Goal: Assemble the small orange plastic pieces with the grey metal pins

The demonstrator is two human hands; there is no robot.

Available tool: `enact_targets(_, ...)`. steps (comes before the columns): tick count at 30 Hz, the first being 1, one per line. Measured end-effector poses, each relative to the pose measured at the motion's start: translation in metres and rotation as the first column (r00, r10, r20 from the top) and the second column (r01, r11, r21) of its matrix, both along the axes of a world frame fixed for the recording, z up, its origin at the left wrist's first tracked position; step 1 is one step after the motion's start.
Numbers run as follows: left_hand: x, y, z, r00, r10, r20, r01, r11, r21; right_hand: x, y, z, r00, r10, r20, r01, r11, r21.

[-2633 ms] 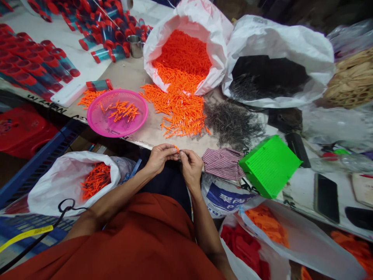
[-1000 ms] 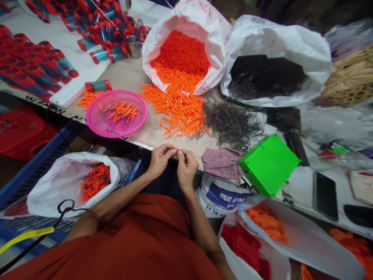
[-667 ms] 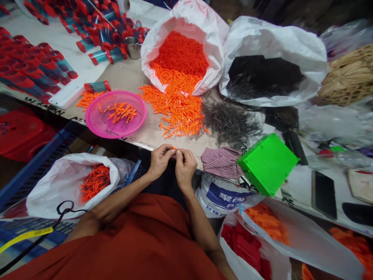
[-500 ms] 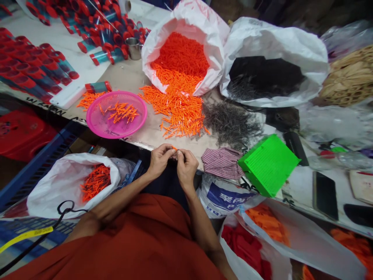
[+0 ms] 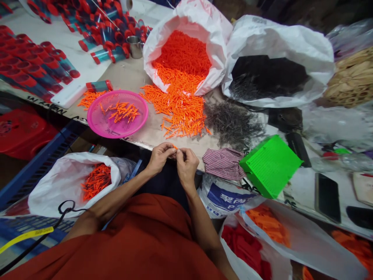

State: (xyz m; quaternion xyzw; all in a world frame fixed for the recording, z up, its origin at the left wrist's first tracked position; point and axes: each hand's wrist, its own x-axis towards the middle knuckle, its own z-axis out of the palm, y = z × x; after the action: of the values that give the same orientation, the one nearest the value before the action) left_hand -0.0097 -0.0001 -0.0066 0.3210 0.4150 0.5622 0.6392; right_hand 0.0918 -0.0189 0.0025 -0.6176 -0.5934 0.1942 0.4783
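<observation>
My left hand (image 5: 159, 156) and my right hand (image 5: 186, 165) meet at the table's front edge, fingertips pinched together. Between them shows a small orange plastic piece (image 5: 175, 147), pinched by the left fingers. My right fingers are pressed closed against it; what they hold is too small to name. Just beyond the hands lies a spilled heap of orange pieces (image 5: 180, 111) and a pile of thin dark metal pins (image 5: 233, 124). A pink basket (image 5: 99, 120) with several orange pieces stands to the left.
A white bag of orange pieces (image 5: 186, 23) and a white bag of dark pins (image 5: 279, 39) stand behind. Red-capped tubes (image 5: 35, 66) fill the far left. A green perforated box (image 5: 269, 165), a checked cloth (image 5: 223, 162), phones (image 5: 326, 196) lie right. A bag of orange pieces (image 5: 70, 179) sits below left.
The hands stay pinched together at the table edge; the right hand has drawn slightly closer to the left since the earliest frame. Nothing else on the table has moved.
</observation>
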Motion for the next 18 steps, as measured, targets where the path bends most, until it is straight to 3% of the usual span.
enact_targets(6,-0.0024,-0.0004,-0.0012,0.999,-0.028,0.021,0.028,1.0,0.007,0.002,-0.0001,0.0019,0.997,0.08,-0.01,-0.08,0.997,0.004)
enact_targets(11,-0.0039,0.0002,-0.0002,0.999,-0.046,-0.011,0.046,0.999,0.009,0.0004,-0.0003,0.0011,0.996,0.039,0.077,-0.041,0.999,0.023)
enact_targets(18,-0.0089,0.0049,0.0083,0.995,-0.073,0.073,0.079,0.994,-0.077,-0.0003,0.002,0.0019,0.985,0.119,0.126,-0.127,0.99,0.063)
